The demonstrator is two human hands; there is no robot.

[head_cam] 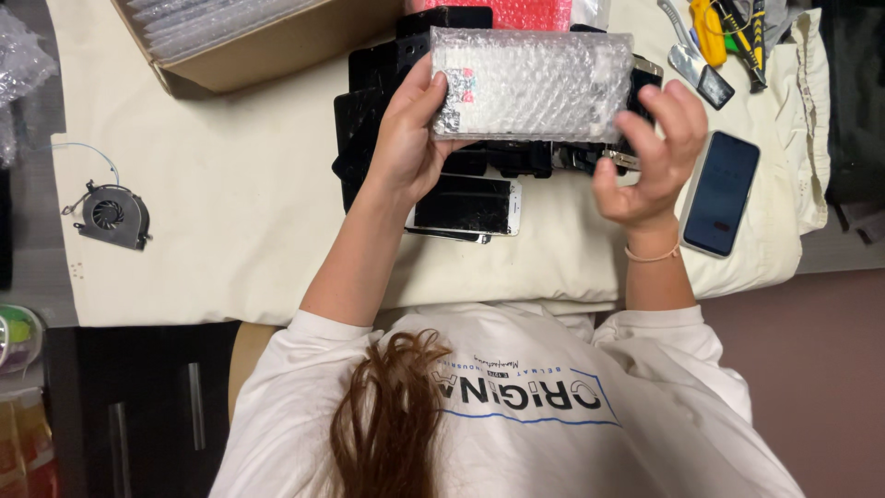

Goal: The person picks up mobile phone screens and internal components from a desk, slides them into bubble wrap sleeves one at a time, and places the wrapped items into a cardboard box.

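Holding a Bubble-Wrapped Pack

The left hand (406, 138) gripped the bubble-wrapped pack (530, 85) at its 9 o'clock end. The right hand (650, 157) was curled half-open at its 3 o'clock end. The pack hung above stacked phone screens (466, 205) on the desk (230, 184), its long axis running 9 to 3 o'clock. Inspection seemed underway, and turning the pack would need a firmer right-hand hold.

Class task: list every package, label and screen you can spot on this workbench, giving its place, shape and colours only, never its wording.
Bubble-wrap pouch: in the left hand, right hand beside it; clear, rectangular.
Label: pouch's left end; small, red and blue.
Cardboard box: top left; brown, open.
Phone screen: under the hands; black, white-framed.
Phone: right; dark screen, pale case.
Red bubble wrap: top centre.
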